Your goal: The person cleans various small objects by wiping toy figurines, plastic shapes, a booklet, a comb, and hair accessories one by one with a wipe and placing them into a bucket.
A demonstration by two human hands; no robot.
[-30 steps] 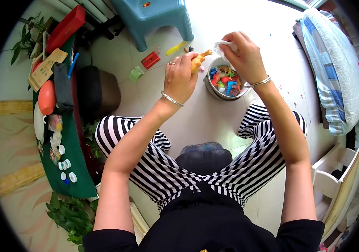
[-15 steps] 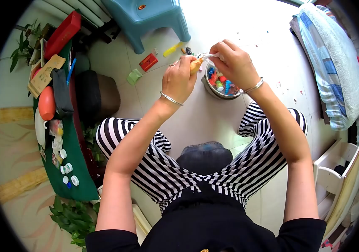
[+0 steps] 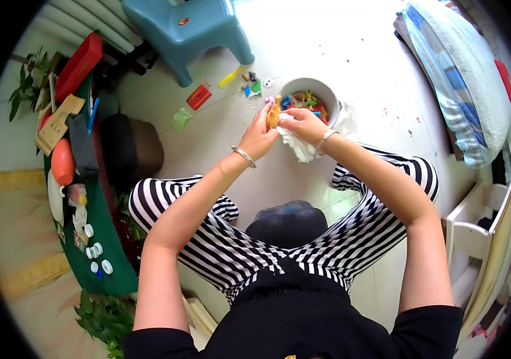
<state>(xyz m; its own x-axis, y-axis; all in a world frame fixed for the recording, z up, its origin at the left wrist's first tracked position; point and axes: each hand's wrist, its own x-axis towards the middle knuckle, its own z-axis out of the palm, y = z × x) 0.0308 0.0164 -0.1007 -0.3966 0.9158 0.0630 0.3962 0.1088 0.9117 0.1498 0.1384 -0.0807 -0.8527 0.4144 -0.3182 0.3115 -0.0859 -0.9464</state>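
Note:
My left hand (image 3: 259, 133) is closed around an orange-yellow toy (image 3: 274, 115), whose upper part shows above the fingers. Pressed against the toy's right side, my right hand (image 3: 304, 124) grips a white tissue (image 3: 297, 145) that hangs below the fingers. Just beyond the hands stands a round bucket (image 3: 322, 87) with several colourful small toys (image 3: 307, 100) inside. My right forearm passes to the right of the bucket, nearer to me. The exact shape of the toy is partly hidden by my fingers.
On the floor lie a red box (image 3: 198, 97), a yellow item (image 3: 231, 77), a green wrapper (image 3: 180, 119) and small pieces. A blue stool (image 3: 207, 30) stands beyond them. At left is a green-topped table (image 3: 115, 276) with caps; at right, a wrapped bundle (image 3: 470, 90).
Both hands have come down nearer to me, and the tissue now hangs beside the toy. The toy stands more upright. The view has shifted, with more of the bucket showing.

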